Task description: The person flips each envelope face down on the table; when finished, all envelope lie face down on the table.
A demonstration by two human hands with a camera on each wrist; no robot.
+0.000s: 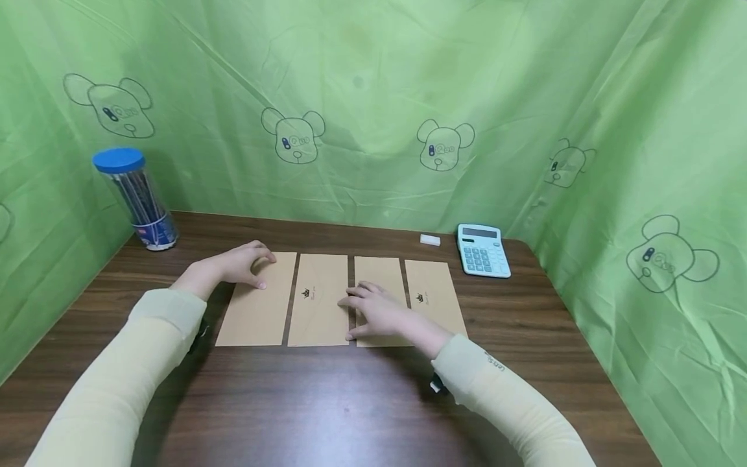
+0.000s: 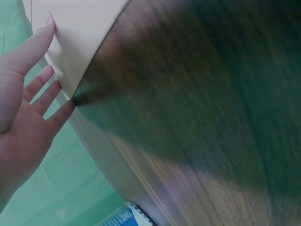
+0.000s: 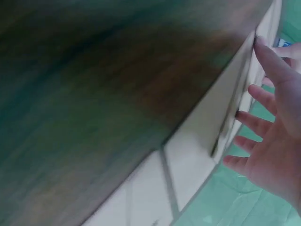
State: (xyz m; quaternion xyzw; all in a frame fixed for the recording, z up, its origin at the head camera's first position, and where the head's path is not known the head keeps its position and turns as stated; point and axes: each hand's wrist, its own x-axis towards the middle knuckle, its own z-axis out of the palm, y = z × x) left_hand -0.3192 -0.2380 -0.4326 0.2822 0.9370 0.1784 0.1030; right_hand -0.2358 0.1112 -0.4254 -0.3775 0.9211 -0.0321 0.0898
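Several brown paper envelopes lie side by side on the table. At the far left, a plain envelope [image 1: 257,321] has my left hand [image 1: 233,264] over its upper left part, thumb and fingers spread apart, with the fingertips right at the paper. Beside it lies an envelope with a small black crown print [image 1: 318,324]. My right hand [image 1: 379,312] reaches across the third envelope [image 1: 382,271], partly hiding it; its loosely bent fingers come to the crown envelope's right edge. Another crown-printed envelope [image 1: 434,279] lies rightmost, its lower part behind the right wrist.
A clear tub of pens with a blue lid [image 1: 137,201] stands at the back left. A light blue calculator [image 1: 483,251] and a white eraser [image 1: 430,240] lie at the back right. Green curtains [image 1: 362,78] enclose the dark wooden table [image 1: 327,415].
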